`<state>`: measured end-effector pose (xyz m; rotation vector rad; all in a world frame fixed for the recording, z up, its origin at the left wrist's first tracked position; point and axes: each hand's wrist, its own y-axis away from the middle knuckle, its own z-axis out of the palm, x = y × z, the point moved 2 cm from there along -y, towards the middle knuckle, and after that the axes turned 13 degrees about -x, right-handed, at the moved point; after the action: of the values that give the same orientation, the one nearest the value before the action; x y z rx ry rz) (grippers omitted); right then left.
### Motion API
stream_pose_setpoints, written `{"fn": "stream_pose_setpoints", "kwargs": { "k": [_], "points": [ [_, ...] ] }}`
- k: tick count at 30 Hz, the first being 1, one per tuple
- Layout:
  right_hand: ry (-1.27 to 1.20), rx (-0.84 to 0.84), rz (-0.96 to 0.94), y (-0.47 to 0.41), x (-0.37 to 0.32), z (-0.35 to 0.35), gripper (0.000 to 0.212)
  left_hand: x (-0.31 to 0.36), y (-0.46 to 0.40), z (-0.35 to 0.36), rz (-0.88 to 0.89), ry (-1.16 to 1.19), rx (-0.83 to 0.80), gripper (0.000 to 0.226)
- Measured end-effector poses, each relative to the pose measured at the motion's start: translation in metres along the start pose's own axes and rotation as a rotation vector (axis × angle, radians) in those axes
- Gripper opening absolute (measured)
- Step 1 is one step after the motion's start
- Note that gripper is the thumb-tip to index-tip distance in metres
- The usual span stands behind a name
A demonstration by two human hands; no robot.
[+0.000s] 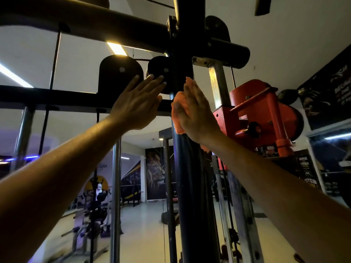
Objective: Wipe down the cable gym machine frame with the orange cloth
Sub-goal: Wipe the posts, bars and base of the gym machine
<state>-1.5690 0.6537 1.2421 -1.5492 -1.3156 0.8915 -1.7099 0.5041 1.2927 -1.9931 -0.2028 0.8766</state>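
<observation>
The black upright post of the cable machine frame (pixel 190 186) runs up the middle of the view to a crossbar overhead. My right hand (pixel 197 114) presses the orange cloth (pixel 177 109) flat against the post, fingers pointing up; the cloth shows at the fingertips and beside the palm. My left hand (pixel 138 103) is raised just left of the post with straight, spread fingers, its fingertips reaching a black pulley plate (pixel 157 67). It holds nothing.
A red adjustable pulley carriage (pixel 266 114) sits on a chrome guide rail (pixel 218 86) right of the post. Black crossbars (pixel 57 95) and a second pulley plate (pixel 119 73) are on the left. Cables hang behind the post. Gym benches and wall posters lie beyond.
</observation>
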Motion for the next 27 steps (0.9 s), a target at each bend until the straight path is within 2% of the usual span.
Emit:
{"fn": "stream_pose_setpoints", "kwargs": {
  "k": [3, 7, 14, 19, 22, 27],
  "points": [
    [0.091, 0.01, -0.02, 0.026, 0.001, 0.014, 0.078, 0.003, 0.005, 0.004, 0.014, 0.002, 0.013, 0.064],
    [0.052, 0.03, -0.01, 0.068, 0.002, 0.027, 0.073, 0.01, 0.015, 0.012, 0.069, -0.009, 0.034, 0.059],
    [-0.013, 0.035, 0.089, 0.014, -0.007, 0.013, 0.072, 0.015, 0.016, 0.017, 0.033, 0.027, -0.007, 0.063],
    [0.115, 0.092, -0.004, 0.075, -0.001, 0.04, 0.069, 0.024, 0.026, 0.025, 0.014, 0.069, 0.001, 0.065],
    [0.058, 0.056, -0.006, 0.08, 0.003, 0.036, 0.071, 0.026, 0.026, 0.023, 0.021, 0.171, 0.006, 0.064],
    [-0.01, 0.063, 0.117, 0.039, -0.002, 0.023, 0.073, 0.04, 0.03, 0.017, 0.004, 0.506, 0.043, 0.053]
  ]
}}
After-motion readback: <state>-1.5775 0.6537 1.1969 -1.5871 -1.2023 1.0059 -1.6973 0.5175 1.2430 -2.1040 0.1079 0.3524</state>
